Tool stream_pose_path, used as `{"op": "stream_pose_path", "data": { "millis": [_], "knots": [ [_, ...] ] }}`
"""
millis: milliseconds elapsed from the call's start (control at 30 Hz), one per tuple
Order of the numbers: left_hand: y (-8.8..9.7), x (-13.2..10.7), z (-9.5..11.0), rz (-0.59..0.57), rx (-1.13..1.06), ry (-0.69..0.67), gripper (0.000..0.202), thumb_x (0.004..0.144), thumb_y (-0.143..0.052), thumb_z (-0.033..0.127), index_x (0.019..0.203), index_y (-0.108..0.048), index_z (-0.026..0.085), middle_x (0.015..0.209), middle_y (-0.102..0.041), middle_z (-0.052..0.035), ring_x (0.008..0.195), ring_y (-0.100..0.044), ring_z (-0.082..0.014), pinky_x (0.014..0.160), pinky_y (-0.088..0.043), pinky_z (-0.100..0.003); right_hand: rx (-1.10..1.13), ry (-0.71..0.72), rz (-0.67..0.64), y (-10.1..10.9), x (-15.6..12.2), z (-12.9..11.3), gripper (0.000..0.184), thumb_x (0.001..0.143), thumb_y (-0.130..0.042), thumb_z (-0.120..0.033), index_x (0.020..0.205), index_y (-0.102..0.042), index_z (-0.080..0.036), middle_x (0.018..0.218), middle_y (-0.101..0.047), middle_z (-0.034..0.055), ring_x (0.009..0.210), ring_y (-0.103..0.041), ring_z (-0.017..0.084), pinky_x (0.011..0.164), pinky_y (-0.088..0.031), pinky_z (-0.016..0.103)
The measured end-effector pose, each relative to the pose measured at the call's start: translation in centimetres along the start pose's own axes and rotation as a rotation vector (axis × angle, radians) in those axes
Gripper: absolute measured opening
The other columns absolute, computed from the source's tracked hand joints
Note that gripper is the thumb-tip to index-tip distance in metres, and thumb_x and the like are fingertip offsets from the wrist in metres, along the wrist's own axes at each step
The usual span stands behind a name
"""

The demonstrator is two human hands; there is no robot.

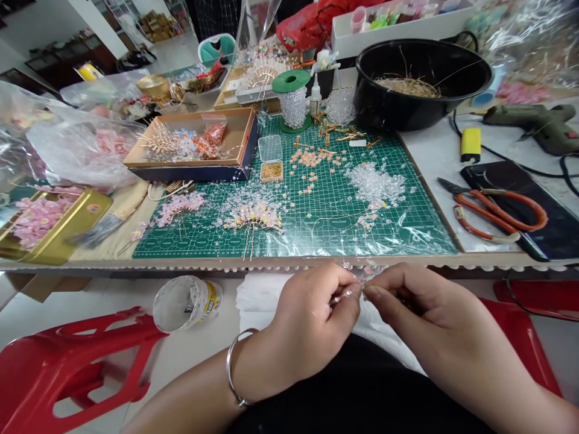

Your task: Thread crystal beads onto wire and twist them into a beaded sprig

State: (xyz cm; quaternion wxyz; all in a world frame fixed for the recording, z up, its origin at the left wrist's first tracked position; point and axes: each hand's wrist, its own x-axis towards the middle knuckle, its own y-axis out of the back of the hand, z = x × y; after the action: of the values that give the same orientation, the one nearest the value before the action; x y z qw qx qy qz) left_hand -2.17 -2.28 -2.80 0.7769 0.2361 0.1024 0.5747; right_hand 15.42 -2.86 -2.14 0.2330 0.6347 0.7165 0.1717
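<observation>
Pinching a clear bead strand (pixel 355 286) up close, left hand (pixel 310 322) and right hand (pixel 429 316) both curled tight on it, just past the tabletop edge (pixel 271 260), probably for a good look, with the green cutting mat (pixel 398 232) of loose beads right ahead.

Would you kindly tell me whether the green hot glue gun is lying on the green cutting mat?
No, the green hot glue gun lies on the white tabletop to the right of the green cutting mat.
</observation>
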Motion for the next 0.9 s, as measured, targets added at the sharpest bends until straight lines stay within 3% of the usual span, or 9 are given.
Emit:
{"op": "stream_pose_path", "data": {
  "millis": [167, 300, 500, 600, 700, 800, 900],
  "knots": [
    [0.1, -0.1, -0.1, 0.022, 0.241, -0.116, 0.015, 0.093, -0.051, 0.016, 0.080, -0.058, 0.016, 0.066, -0.061, 0.0000, 0.059, -0.053, -0.0126, 0.057, -0.036, -0.028, -0.007, -0.071, -0.056, -0.3, 0.4, 0.3, 0.026, 0.087, -0.057, -0.047, 0.076, -0.069, -0.027, 0.076, -0.074, 0.0025, 0.070, -0.069, 0.022, 0.062, -0.052, 0.033],
    [0.2, -0.1, 0.0, -0.019, 0.280, -0.126, 0.016, 0.092, -0.048, 0.013, 0.091, -0.064, 0.013, 0.074, -0.068, -0.0040, 0.065, -0.060, -0.0161, 0.061, -0.041, -0.030, -0.037, -0.086, -0.085, -0.3, 0.7, 0.8, 0.028, 0.090, -0.057, -0.049, 0.076, -0.068, -0.027, 0.078, -0.072, 0.0016, 0.074, -0.068, 0.022, 0.069, -0.051, 0.036],
    [0.1, -0.3, -0.4, -0.071, 0.208, -0.081, 0.019, 0.097, -0.050, 0.023, 0.092, -0.065, 0.012, 0.075, -0.067, -0.0043, 0.067, -0.061, -0.0163, 0.062, -0.042, -0.030, -0.063, -0.097, -0.091, -0.4, 0.9, 0.9, 0.027, 0.090, -0.058, -0.048, 0.077, -0.068, -0.026, 0.077, -0.071, 0.0024, 0.073, -0.066, 0.021, 0.062, -0.049, 0.032],
    [0.2, -0.3, -0.6, -0.072, 0.178, -0.085, 0.019, 0.097, -0.050, 0.023, 0.082, -0.060, 0.016, 0.068, -0.062, -0.0005, 0.062, -0.055, -0.0134, 0.059, -0.038, -0.028, -0.029, -0.100, -0.112, -0.4, 1.0, 1.4, 0.025, 0.090, -0.061, -0.045, 0.077, -0.067, -0.025, 0.072, -0.069, 0.0014, 0.068, -0.063, 0.019, 0.058, -0.047, 0.029],
    [0.8, -0.1, -0.5, -0.092, 0.107, -0.064, 0.027, 0.097, -0.048, 0.022, 0.070, -0.050, 0.019, 0.061, -0.053, 0.0021, 0.056, -0.048, -0.0115, 0.055, -0.034, -0.027, 0.148, -0.151, -0.199, -0.1, 1.4, 2.2, 0.026, 0.088, -0.067, -0.050, 0.087, -0.065, -0.024, 0.072, -0.068, 0.0007, 0.065, -0.062, 0.017, 0.056, -0.048, 0.027],
    [1.4, 0.0, -0.1, -0.175, -0.048, 0.024, 0.030, 0.099, -0.046, 0.025, 0.070, -0.052, 0.019, 0.062, -0.056, 0.0011, 0.059, -0.051, -0.0120, 0.057, -0.038, -0.027, 0.357, -0.144, -0.344, 0.2, 1.6, 2.5, 0.028, 0.089, -0.068, -0.050, 0.099, -0.062, -0.024, 0.085, -0.071, 0.0024, 0.077, -0.065, 0.018, 0.066, -0.052, 0.028],
    [1.8, 0.2, 0.1, -0.249, -0.229, 0.137, 0.032, 0.100, -0.046, 0.029, 0.071, -0.054, 0.019, 0.064, -0.060, 0.0004, 0.062, -0.055, -0.0121, 0.061, -0.043, -0.025, 0.377, -0.082, -0.376, 0.3, 1.3, 2.0, 0.025, 0.089, -0.068, -0.048, 0.090, -0.064, -0.024, 0.082, -0.068, 0.0013, 0.075, -0.063, 0.017, 0.064, -0.051, 0.027]
  ]
}}
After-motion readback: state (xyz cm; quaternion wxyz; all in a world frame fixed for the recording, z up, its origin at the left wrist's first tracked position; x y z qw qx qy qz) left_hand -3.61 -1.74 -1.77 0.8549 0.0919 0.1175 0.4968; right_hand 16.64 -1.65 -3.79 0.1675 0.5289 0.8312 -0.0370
